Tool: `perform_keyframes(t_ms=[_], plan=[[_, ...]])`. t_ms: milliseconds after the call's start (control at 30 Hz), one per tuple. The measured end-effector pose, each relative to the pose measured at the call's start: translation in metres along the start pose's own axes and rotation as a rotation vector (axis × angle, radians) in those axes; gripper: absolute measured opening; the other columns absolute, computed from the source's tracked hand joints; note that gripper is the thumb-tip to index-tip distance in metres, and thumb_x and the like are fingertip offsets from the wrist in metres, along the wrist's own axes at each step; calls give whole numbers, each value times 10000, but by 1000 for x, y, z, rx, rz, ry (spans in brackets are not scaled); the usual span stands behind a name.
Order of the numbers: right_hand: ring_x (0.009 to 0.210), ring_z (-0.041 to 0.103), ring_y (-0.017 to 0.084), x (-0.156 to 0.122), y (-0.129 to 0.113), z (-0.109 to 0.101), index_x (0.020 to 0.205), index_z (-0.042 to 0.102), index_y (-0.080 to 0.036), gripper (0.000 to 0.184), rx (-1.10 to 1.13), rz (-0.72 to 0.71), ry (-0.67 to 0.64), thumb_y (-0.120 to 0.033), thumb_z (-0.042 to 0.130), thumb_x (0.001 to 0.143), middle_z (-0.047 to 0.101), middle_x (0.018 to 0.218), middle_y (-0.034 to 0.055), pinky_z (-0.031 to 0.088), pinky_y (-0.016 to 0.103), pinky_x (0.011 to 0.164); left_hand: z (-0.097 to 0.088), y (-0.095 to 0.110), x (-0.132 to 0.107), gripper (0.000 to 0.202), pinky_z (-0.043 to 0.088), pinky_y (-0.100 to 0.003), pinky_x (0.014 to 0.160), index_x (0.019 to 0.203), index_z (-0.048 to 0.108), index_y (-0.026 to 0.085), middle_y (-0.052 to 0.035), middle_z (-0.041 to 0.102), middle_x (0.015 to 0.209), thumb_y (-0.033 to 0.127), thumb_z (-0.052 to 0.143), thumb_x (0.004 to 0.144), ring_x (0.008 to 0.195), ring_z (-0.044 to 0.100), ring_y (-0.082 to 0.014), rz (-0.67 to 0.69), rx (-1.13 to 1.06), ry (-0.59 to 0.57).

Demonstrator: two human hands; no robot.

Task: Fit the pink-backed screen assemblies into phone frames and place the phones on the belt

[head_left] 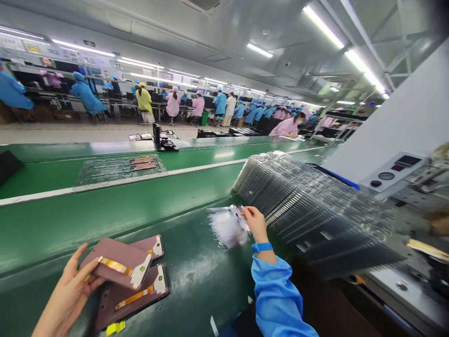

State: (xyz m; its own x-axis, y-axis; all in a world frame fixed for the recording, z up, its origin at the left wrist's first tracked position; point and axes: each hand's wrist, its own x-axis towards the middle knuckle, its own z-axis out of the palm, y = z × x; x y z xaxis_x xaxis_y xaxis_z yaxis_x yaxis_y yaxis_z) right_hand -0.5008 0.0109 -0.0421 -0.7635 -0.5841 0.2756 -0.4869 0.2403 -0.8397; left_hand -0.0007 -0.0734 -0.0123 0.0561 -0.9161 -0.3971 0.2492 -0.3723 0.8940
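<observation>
- **Left hand** (68,299): thumb and fingers are closed on the edge of a phone display module (114,262), which is held tilted just above the belt with its mauve backing facing up.
- **Module handling**: judged thin, light and stiff, but fragile and possibly slick. It seems best held by its long edges, clear of the gold flex strip (115,266).
- **Just below the left-hand grip**: two further modules (133,297) lie flat on a green conveyor belt (196,290), one partly under the held module. A yellow tag (115,328) sits at the lower module's edge.
- **Right hand** (256,224): fingertips (245,211) are pinched together on a clear plastic film (228,228), which is soft, light and crumpled. A blue wristband (262,247) and blue sleeve (277,295) show at the wrist and forearm.
- **Beyond the right-hand grip**: a tall, leaning stack of clear plastic trays (308,210) nearly meets the film.
- **Farther off**: a control panel (389,173) is to the right of the stack, and a co-worker in pink (287,126) sits across the belts.
</observation>
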Motion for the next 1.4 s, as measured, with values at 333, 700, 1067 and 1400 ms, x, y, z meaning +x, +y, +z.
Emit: perform_keyframes(t_ms=[333,700,1067,1400], plan=[[1148,426,394,-12,50,19,1177,668,-89,444,-502,1,169,-344,561,829,527,1216,234,349,514,916,17,-10,19,884,622,-226,649,1548,278,251,-141,454,1479,-8,625,777,859,689,-136,115,-5,-30],[1006,581,268,-76,-23,64,1074,654,-129,420,-243,-599,-160,-459,419,963,639,1051,154,463,408,901,30,-51,23,675,510,-380,1028,1455,389,125,-190,473,1461,145,619,820,1240,582,-286,156,301,-30],[1263,483,286,-237,-92,128,1357,494,-89,740,-197,-1422,-859,-555,728,833,533,1388,152,422,477,1065,3,-62,53,656,245,-559,1142,1215,616,2,-256,576,1220,309,621,635,1263,468,-428,425,934,90],[995,663,236,-232,-94,122,1118,633,-34,281,24,-1459,-435,-88,389,989,687,1122,164,570,337,764,-19,-19,-31,626,467,-317,717,1016,655,168,-92,667,940,723,522,759,851,588,-239,525,694,205]])
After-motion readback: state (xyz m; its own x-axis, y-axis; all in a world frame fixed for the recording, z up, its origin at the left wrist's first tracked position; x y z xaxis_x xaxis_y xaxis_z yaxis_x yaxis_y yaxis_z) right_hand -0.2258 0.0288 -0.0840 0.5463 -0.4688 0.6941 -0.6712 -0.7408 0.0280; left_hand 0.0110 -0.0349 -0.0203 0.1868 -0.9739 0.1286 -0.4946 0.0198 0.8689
